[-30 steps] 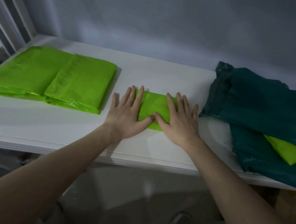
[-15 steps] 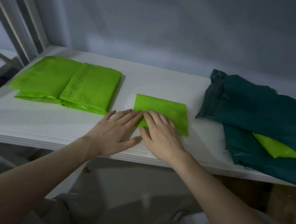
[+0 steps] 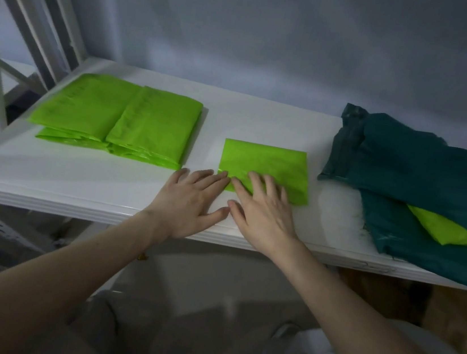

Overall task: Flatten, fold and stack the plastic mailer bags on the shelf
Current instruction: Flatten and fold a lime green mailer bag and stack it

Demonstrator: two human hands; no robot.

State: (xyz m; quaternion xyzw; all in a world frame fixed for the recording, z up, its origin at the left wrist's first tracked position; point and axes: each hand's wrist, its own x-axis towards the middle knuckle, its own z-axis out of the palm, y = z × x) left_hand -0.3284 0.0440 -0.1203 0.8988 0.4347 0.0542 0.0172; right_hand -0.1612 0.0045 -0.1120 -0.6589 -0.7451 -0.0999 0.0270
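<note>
A small folded bright-green mailer bag (image 3: 266, 163) lies flat in the middle of the white shelf (image 3: 76, 186). My right hand (image 3: 263, 210) lies flat with straight fingers on the bag's near left corner. My left hand (image 3: 190, 201) rests flat on the shelf just left of it, fingertips at the bag's near edge. A stack of folded green bags (image 3: 121, 120) sits at the left. A dark teal bag pile (image 3: 434, 179) lies at the right, with another green bag (image 3: 445, 231) tucked in it.
A grey wall stands behind the shelf. White frame bars (image 3: 39, 17) rise at the left end. The shelf's front edge runs just under my wrists. Below it are dim floor and pale objects.
Both hands have slid back toward me off the folded bag, uncovering most of it. They now sit at its near edge. The view has shifted a little.
</note>
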